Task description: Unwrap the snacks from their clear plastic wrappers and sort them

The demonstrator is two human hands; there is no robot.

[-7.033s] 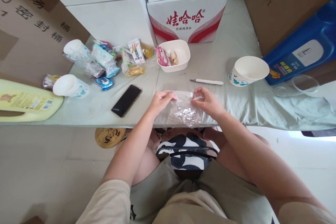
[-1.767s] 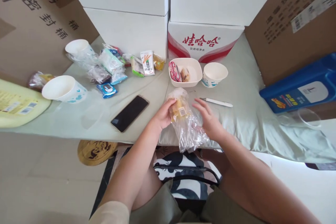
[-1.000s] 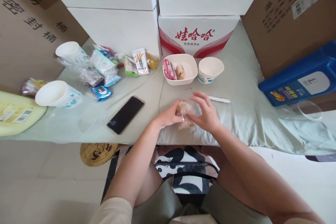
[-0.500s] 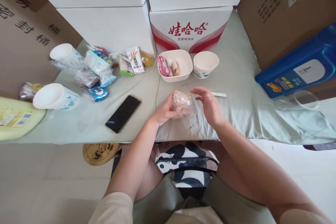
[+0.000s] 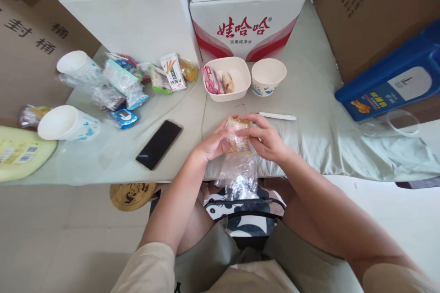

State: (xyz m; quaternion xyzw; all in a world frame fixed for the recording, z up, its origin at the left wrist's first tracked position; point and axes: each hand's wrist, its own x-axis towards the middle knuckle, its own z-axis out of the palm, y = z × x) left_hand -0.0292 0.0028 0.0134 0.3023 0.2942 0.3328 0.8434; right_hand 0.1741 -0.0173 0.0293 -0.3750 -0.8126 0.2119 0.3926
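Both hands hold a clear plastic bag [image 5: 238, 171] with a brown snack [image 5: 237, 135] in its upper end, just above the near edge of the table [image 5: 309, 114]. My left hand [image 5: 215, 143] grips the snack from the left, fingers curled round it. My right hand [image 5: 266, 137] pinches the bag's top from the right. The loose end of the bag hangs down over the table edge toward my lap.
Behind my hands lie a white pen [image 5: 277, 116], a white bowl [image 5: 227, 78] with wrapped snacks and a paper cup [image 5: 268, 75]. A black phone [image 5: 158, 144], two more paper cups [image 5: 65, 122] and a pile of snack packets [image 5: 137, 82] are left. Boxes line the back; a blue container [image 5: 392, 78] is right.
The paper cup moved from the right of the table to beside the bowl. The bag, flat on the table before, now holds a snack and hangs from both hands, which closed on it.
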